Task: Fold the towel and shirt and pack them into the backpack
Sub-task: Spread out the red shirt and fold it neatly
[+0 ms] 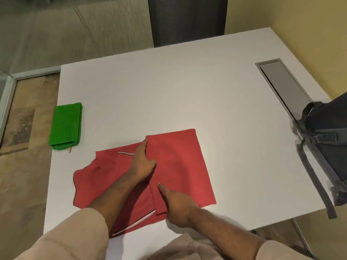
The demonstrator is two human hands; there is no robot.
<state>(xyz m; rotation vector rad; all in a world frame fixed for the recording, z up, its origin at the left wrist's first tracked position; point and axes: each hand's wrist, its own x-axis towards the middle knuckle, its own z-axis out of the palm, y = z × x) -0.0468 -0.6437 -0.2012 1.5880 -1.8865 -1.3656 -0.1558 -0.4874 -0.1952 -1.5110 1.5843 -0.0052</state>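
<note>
A red shirt (pixel 180 162) lies partly folded on the white table (pixel 169 94), its right part doubled over into a flat rectangle. My left hand (pixel 143 162) rests on the fold's left edge, fingers together and pressing down. My right hand (pixel 178 201) pins the same edge nearer to me, index finger stretched out along the cloth. A green towel (pixel 65 126) sits folded into a small rectangle at the table's left edge. The dark backpack (pixel 326 136) stands at the right edge, partly cut off by the frame, with a grey strap hanging over the table's side.
A grey cable hatch (pixel 283 85) is set into the table at the right, just behind the backpack. A dark mesh chair back (pixel 187 19) stands beyond the far edge. Glass wall and floor lie to the left.
</note>
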